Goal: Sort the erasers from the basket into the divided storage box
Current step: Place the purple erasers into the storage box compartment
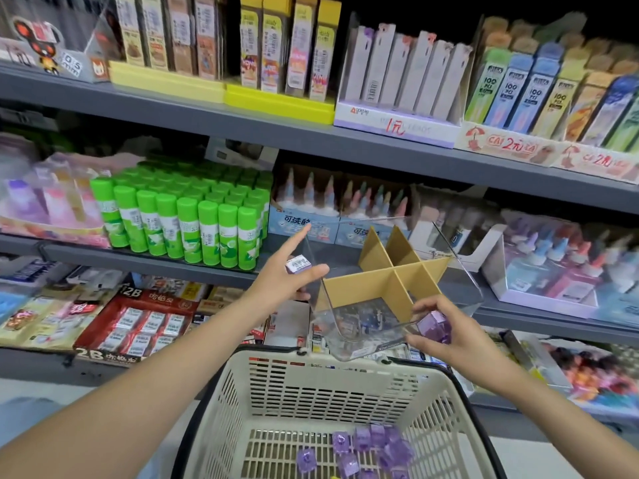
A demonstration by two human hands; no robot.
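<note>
A cream plastic basket (428, 423) sits low in the middle with several purple wrapped erasers (363, 444) on its floor. Above it a clear storage box (460, 271) with brown cardboard dividers (397, 267) tilts toward me at the shelf edge. My left hand (287, 271) pinches a purple eraser with a barcode label (299, 263) just left of the box, index finger stretched out. My right hand (446, 337) holds a purple eraser (434, 324) at the box's front right corner, fingers against the clear wall.
Grey shop shelves fill the view. Green glue sticks (193, 223) stand left of the box, red 2B pencil packs (138, 323) lie below, glue bottles (553, 264) stand in cartons on the right. Pencil lead boxes line the top shelf.
</note>
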